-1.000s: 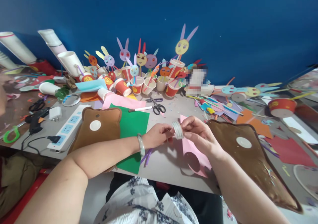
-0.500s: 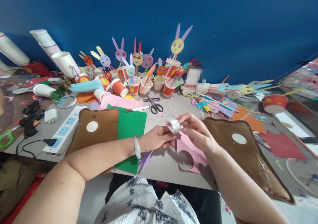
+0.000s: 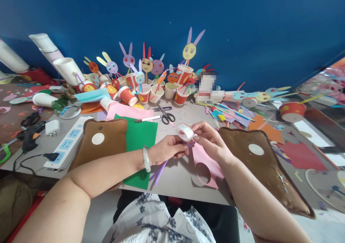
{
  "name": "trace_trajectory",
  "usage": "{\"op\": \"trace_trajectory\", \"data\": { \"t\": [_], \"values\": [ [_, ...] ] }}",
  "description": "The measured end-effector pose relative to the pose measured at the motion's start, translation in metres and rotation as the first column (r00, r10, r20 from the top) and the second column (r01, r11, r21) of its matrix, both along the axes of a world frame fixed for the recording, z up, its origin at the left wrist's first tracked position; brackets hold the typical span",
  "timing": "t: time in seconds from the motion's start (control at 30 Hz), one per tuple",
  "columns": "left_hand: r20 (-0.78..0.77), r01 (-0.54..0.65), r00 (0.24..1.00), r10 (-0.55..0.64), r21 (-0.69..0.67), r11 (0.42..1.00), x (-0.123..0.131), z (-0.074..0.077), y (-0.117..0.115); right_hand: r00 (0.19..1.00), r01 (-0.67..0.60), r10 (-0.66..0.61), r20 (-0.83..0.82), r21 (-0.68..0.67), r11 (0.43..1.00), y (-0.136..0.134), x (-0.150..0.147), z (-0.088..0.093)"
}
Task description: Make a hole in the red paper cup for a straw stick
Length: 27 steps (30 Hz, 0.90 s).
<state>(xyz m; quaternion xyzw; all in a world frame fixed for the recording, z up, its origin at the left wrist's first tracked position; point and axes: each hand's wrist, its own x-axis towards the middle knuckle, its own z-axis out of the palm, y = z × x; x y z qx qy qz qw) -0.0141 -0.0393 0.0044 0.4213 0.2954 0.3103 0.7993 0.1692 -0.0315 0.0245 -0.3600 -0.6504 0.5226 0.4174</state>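
Observation:
My left hand (image 3: 168, 150), with a pale bangle on its wrist, is closed around thin purple straws (image 3: 161, 173). Their long ends stick out below my palm and a short end shows past my fingertips. Thumb and fingers of my right hand (image 3: 211, 141) pinch a roll of clear tape (image 3: 186, 132), held just above the left fingertips. Whether a strip of tape is pulled loose cannot be made out. Under my right hand lies pink paper (image 3: 208, 160) with a round hole cut in it. Green paper (image 3: 141, 138) lies under my left forearm.
Black scissors (image 3: 167, 117) and a marker (image 3: 147, 119) lie beyond my hands. Brown cushions (image 3: 105, 153) flank both arms. Paper cups (image 3: 143, 93) with rabbit faces line the blue wall. A power strip (image 3: 67, 144) and a glue gun (image 3: 29, 137) are at left.
The tape roll has shifted slightly left and tilted flatter, nearer my left fingertips. A purple straw end now shows more clearly between my hands. The whole view has shifted slightly.

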Motion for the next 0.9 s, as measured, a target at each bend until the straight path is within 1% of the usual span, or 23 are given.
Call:
{"op": "trace_trajectory", "data": {
  "t": [0.13, 0.2, 0.27, 0.33, 0.43, 0.5, 0.53, 0.6, 0.63, 0.7, 0.77, 0.83, 0.9],
  "values": [
    [0.016, -0.036, 0.999, 0.036, -0.013, 0.999, 0.0, 0.001, 0.0, 0.999, 0.038, -0.038, 0.03, 0.018, 0.999, 0.001, 0.0, -0.002],
    [0.031, -0.056, 0.998, 0.056, -0.014, 0.998, 0.0, 0.002, 0.001, 0.996, 0.048, -0.054, 0.075, 0.079, 0.996, 0.002, 0.001, -0.005],
    [0.036, -0.071, 0.997, 0.072, -0.013, 0.997, 0.0, 0.003, 0.001, 0.987, 0.046, -0.074, 0.143, 0.186, 0.981, 0.003, 0.003, -0.008],
    [0.035, -0.081, 0.996, 0.081, -0.017, 0.997, -0.001, 0.004, 0.001, 0.969, 0.037, -0.112, 0.222, 0.319, 0.947, 0.004, 0.005, -0.009],
    [0.041, -0.1, 0.994, 0.102, -0.042, 0.994, -0.001, 0.003, 0.001, 0.935, -0.021, -0.161, 0.317, 0.501, 0.865, 0.003, 0.009, -0.006],
    [0.047, -0.106, 0.993, 0.108, -0.06, 0.993, -0.001, 0.001, 0.001, 0.911, -0.069, -0.185, 0.368, 0.58, 0.812, 0.002, 0.01, -0.004],
    [0.047, -0.103, 0.993, 0.107, -0.068, 0.992, -0.001, 0.001, 0.001, 0.899, -0.083, -0.201, 0.39, 0.601, 0.795, 0.001, 0.011, -0.004],
    [0.047, -0.094, 0.994, 0.098, -0.081, 0.992, -0.001, 0.0, 0.001, 0.88, -0.084, -0.229, 0.416, 0.611, 0.788, 0.0, 0.012, -0.005],
    [0.049, -0.089, 0.994, 0.094, -0.082, 0.993, -0.001, 0.0, 0.001, 0.878, -0.075, -0.233, 0.418, 0.601, 0.796, -0.001, 0.011, -0.007],
    [0.059, -0.084, 0.994, 0.088, -0.076, 0.994, -0.001, 0.001, 0.001, 0.904, -0.048, -0.202, 0.377, 0.558, 0.828, -0.002, 0.01, -0.011],
    [0.07, -0.082, 0.994, 0.087, -0.063, 0.995, -0.001, 0.001, 0.001, 0.947, -0.036, -0.122, 0.297, 0.475, 0.879, -0.004, 0.009, -0.014],
    [0.072, -0.082, 0.994, 0.087, -0.061, 0.995, -0.001, 0.001, 0.001, 0.971, -0.079, -0.014, 0.238, 0.376, 0.923, -0.004, 0.007, -0.014],
    [0.069, -0.084, 0.994, 0.088, -0.07, 0.994, 0.0, 0.0, 0.001, 0.972, -0.147, 0.075, 0.224, 0.328, 0.933, -0.003, 0.007, -0.013]
  ]
}}
